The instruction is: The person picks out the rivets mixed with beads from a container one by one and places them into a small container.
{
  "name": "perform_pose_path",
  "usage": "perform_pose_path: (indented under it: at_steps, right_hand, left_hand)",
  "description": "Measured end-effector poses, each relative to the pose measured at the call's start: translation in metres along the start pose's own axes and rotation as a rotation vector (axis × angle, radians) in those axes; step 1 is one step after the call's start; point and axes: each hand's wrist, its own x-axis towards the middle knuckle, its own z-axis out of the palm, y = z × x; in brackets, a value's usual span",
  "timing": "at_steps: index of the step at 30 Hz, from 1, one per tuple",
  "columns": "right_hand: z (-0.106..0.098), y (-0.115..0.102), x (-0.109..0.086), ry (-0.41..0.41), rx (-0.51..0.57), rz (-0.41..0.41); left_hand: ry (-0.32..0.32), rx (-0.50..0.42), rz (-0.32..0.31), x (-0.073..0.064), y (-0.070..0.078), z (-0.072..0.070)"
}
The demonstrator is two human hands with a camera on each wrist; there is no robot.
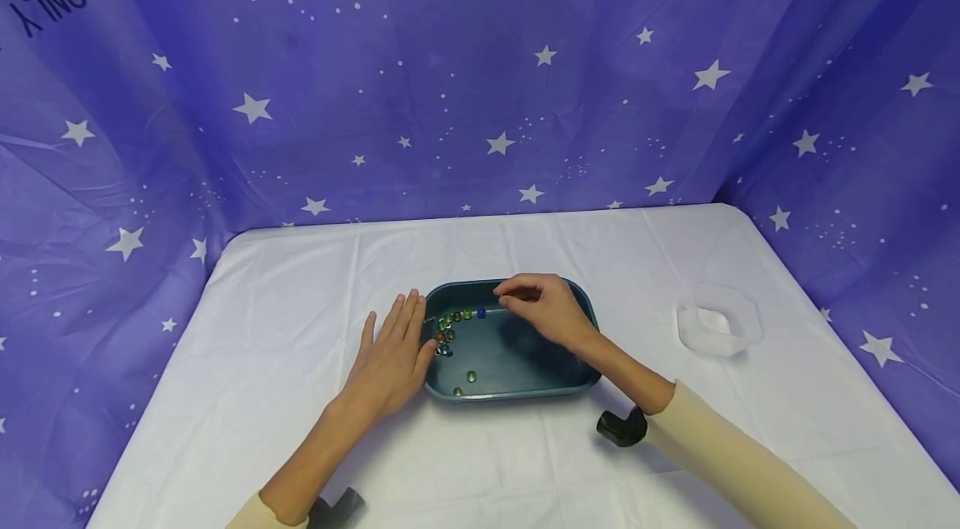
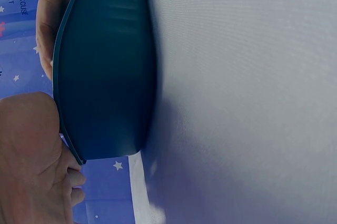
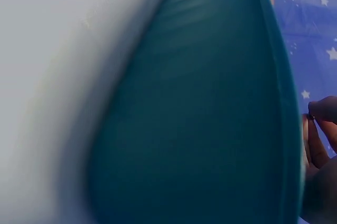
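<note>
Head view: two dark camera mounts, the left one (image 1: 339, 506) and the right one (image 1: 622, 427), sit at the wrists, nearest the wearer. Both sleeves (image 1: 738, 454) are cream. The tray (image 1: 517, 396) lies just beyond, centred between the arms. The left hand (image 1: 390, 362) rests against its left rim, fingers straight and slightly apart, covering part of that rim. The right hand (image 1: 546, 308) hangs over the far right part of the tray; thumb and forefinger tips are brought together, but it cannot be told whether anything is between them. The right forearm crosses the right rim and obstructs the view of that end. Two loose marbles (image 1: 471, 376) lie near the near wall; a cluster (image 1: 447, 335) follows the left wall and bends along the far wall, ending at a blue marble (image 1: 482, 313).

Tray orientation: upright, long axis left to right. A clear container (image 1: 693, 339) stands well apart, to the right. White cloth (image 1: 300, 304) with creases covers the table. Behind it hangs a blue-violet curtain (image 1: 442, 179) with white stars and upside-down lettering.
</note>
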Motion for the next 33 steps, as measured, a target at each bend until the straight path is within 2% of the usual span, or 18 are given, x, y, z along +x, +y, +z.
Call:
perform_pose_path:
  at_steps: [11, 18, 27, 33]
  right_hand:
    - [-0.035, 0.003, -0.012, 0.077, 0.025, 0.02]
    - [-0.063, 0.005, -0.022, 0.163, 0.044, 0.058]
    - [-0.099, 0.007, -0.038, 0.268, 0.097, 0.053]
    - [-0.123, 0.011, -0.055, 0.347, 0.095, 0.098]
  left_hand:
    - [-0.005, -0.003, 0.005, 0.0, -0.002, 0.002]
    - [-0.008, 0.004, 0.005, 0.001, -0.001, 0.0]
    - [-0.01, 0.002, 0.006, 0.0, -0.002, -0.001]
    - [-0.013, -0.004, 0.004, 0.0, -0.002, 0.0]
